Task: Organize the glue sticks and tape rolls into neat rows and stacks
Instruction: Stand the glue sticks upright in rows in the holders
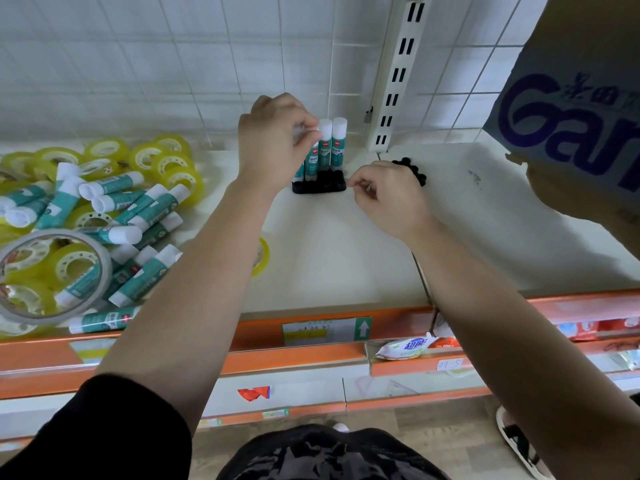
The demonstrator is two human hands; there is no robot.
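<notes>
— What lies left of the left hand (273, 143)?

— A jumble on the white shelf (329, 254): teal-labelled, white-capped glue sticks (138, 209), fifteen or so, and about a dozen small yellow-tinted tape rolls (166, 161). There is also one big white-rimmed tape roll (100, 268), and one more yellow roll under the forearm.

— And that hand?

— It pinches the cap of an upright stick (310, 161) in the black plastic holder (318, 187). Two sticks stand just right of it, and perhaps one sits hidden behind it.

— How to seat it well?

— I'd press straight down and keep it plumb against its neighbours. The right hand (388, 199), curled and apparently empty just right of the holder, could steady the base.
</notes>
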